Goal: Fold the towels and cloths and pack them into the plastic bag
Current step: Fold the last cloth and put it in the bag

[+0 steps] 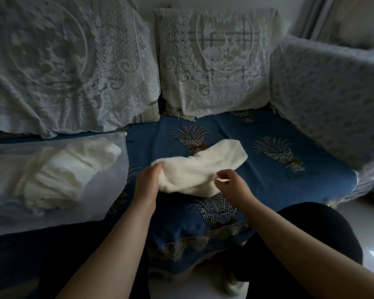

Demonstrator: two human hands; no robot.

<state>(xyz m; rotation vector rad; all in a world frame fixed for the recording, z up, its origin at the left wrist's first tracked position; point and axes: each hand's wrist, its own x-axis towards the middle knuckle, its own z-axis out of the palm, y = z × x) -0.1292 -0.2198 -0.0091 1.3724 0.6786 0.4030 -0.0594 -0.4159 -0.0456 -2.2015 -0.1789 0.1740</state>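
Holding a white towel [200,168] with both hands over the middle of the blue sofa seat [257,180], front half. My left hand [148,182] grips the towel's left end, fingers curled over the top edge, thumb side hidden under the fabric. My right hand [233,182] pinches the towel's near edge between thumb and fingertips, remaining fingers loosely curled. The towel is bunched into a long roll-ish shape, running from my left hand diagonally toward the back right of the seat; its far end rests on the seat cover, its near part is lifted slightly by my hands, though I cannot tell how much of it touches the seat. The plastic bag [108,203] lies flat on the left side of the seat, translucent, its right edge just beside my left hand but apart from it. Inside the bag sits a stack of white cloths [63,175], loosely folded, layers visible through the plastic. Along the seat's back edge lean two cushions under lace covers [212,67]. The right armrest [328,104] carries a grey-blue cover. My dark trousers [300,240] show at the seat's front edge, with pale floor [367,223] off its right corner.
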